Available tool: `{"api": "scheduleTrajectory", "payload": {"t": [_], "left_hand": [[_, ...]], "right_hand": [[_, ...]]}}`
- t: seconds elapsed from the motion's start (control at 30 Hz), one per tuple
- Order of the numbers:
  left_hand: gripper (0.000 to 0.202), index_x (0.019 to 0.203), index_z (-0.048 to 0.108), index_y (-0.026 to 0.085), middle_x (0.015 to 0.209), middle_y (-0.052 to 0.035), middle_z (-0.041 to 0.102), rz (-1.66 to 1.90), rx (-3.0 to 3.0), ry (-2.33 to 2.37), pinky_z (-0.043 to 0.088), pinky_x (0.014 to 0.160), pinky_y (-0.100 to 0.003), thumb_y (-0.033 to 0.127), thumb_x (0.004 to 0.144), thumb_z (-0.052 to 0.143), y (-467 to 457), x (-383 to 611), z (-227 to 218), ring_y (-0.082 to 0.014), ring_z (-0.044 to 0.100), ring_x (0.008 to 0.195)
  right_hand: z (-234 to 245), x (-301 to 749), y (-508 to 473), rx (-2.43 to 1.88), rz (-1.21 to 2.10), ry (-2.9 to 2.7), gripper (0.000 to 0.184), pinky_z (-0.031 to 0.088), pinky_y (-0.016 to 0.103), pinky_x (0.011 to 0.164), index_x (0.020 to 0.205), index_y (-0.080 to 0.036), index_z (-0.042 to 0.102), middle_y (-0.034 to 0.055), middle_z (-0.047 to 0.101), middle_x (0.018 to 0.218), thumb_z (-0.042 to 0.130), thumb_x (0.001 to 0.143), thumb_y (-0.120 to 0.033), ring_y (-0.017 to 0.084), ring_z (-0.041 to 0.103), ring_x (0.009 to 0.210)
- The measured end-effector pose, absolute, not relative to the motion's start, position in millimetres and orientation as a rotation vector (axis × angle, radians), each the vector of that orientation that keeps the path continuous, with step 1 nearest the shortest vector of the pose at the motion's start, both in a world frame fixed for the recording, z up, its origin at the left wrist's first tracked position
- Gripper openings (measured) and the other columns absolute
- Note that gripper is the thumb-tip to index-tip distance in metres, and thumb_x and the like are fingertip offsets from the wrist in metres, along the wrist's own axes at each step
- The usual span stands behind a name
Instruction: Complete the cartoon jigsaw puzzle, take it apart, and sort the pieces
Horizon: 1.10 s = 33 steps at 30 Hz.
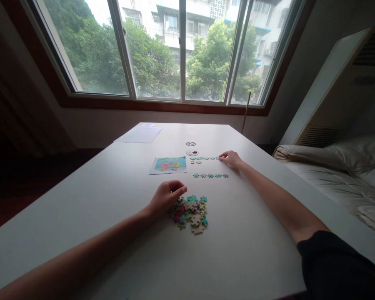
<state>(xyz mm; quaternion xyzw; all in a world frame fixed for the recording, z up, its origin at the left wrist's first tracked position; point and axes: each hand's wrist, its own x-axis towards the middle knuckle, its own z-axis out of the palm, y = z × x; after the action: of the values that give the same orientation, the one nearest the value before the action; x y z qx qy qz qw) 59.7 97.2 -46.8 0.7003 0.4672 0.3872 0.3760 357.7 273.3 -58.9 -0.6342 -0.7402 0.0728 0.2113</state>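
A loose heap of jigsaw puzzle pieces (193, 214), teal, pink, yellow and bare cardboard, lies on the white table (96, 216). Just over its upper left edge is my left hand (168, 195), fingers curled and thumb closed against them; whatever may be inside is hidden. Farther off, my right hand (231, 159) pinches a puzzle piece at the right end of the far row of puzzle pieces (206, 158). A couple of pieces sit just below that row. Nearer to me runs a second row of separate puzzle pieces (210, 176).
A cartoon picture sheet (170, 165) lies left of the rows. Behind them are a round disc (192, 153) and a dark patterned round thing (191, 143). White papers (139, 134) rest at the far left. A pale sofa (328, 171) stands right of the table.
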Motion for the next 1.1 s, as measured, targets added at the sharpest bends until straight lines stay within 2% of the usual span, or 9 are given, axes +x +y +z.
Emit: {"api": "scheduleTrajectory", "payload": {"t": [0.17,0.37,0.5,0.63,0.77,0.9,1.1], "left_hand": [[0.027,0.064,0.057,0.012,0.052,0.0034,0.046,0.993,1.794,1.199,0.03,0.046,-0.019,0.037,0.071,0.054,98.1,59.6,-47.8,-0.0078,0.038,0.048],[0.026,0.065,0.057,0.012,0.052,0.0034,0.047,0.989,1.797,1.199,0.031,0.046,-0.019,0.037,0.072,0.054,100.7,58.1,-49.5,-0.008,0.039,0.048],[0.026,0.065,0.058,0.011,0.055,0.0023,0.05,0.942,1.832,1.189,0.032,0.049,-0.02,0.036,0.073,0.053,99.9,58.1,-48.2,-0.0086,0.041,0.051],[0.027,0.065,0.058,0.011,0.053,0.0031,0.048,0.923,1.844,1.176,0.032,0.048,-0.02,0.037,0.072,0.053,97.2,59.5,-46.8,-0.0085,0.04,0.05],[0.027,0.065,0.058,0.011,0.053,0.003,0.048,0.922,1.826,1.175,0.031,0.047,-0.02,0.037,0.072,0.053,95.2,60.7,-45.3,-0.0083,0.04,0.049],[0.026,0.065,0.058,0.012,0.053,0.0028,0.049,0.91,1.842,1.185,0.031,0.048,-0.02,0.037,0.072,0.053,94.8,60.4,-43.4,-0.0085,0.041,0.049],[0.027,0.065,0.058,0.012,0.053,0.003,0.049,0.9,1.849,1.189,0.031,0.047,-0.019,0.037,0.073,0.052,94.0,60.6,-41.7,-0.0084,0.041,0.049]], "right_hand": [[-52.1,356.8,268.3,-1.708,0.135,-2.103,0.022,0.041,0.023,0.063,0.086,-0.018,0.068,0.0038,0.066,0.078,0.062,0.068,-0.03,0.014,0.058,0.067],[-42.5,331.1,222.8,-1.438,0.094,-2.201,0.019,0.044,0.025,0.069,0.089,-0.018,0.065,0.0037,0.063,0.083,0.053,0.077,-0.025,0.012,0.056,0.068],[-39.5,306.7,166.8,-0.891,0.351,-2.448,0.02,0.046,0.023,0.064,0.094,-0.018,0.064,0.0053,0.061,0.087,0.053,0.078,-0.023,0.01,0.055,0.067],[-36.2,296.2,125.0,-0.635,0.474,-2.64,0.028,0.045,0.026,0.07,0.107,-0.022,0.058,0.0063,0.059,0.092,0.053,0.08,-0.025,0.011,0.055,0.074],[-32.1,297.4,114.2,-0.671,0.487,-2.654,0.022,0.044,0.026,0.072,0.099,-0.021,0.063,0.0066,0.058,0.09,0.055,0.078,-0.027,0.012,0.054,0.079],[-29.9,301.0,116.6,-0.764,0.585,-2.635,0.017,0.044,0.022,0.066,0.088,-0.018,0.064,0.0051,0.057,0.087,0.057,0.076,-0.028,0.009,0.052,0.068],[-31.0,299.6,116.2,-0.913,0.713,-2.567,0.012,0.043,0.019,0.06,0.077,-0.015,0.063,0.0035,0.058,0.079,0.06,0.073,-0.027,0.009,0.052,0.066]]}}
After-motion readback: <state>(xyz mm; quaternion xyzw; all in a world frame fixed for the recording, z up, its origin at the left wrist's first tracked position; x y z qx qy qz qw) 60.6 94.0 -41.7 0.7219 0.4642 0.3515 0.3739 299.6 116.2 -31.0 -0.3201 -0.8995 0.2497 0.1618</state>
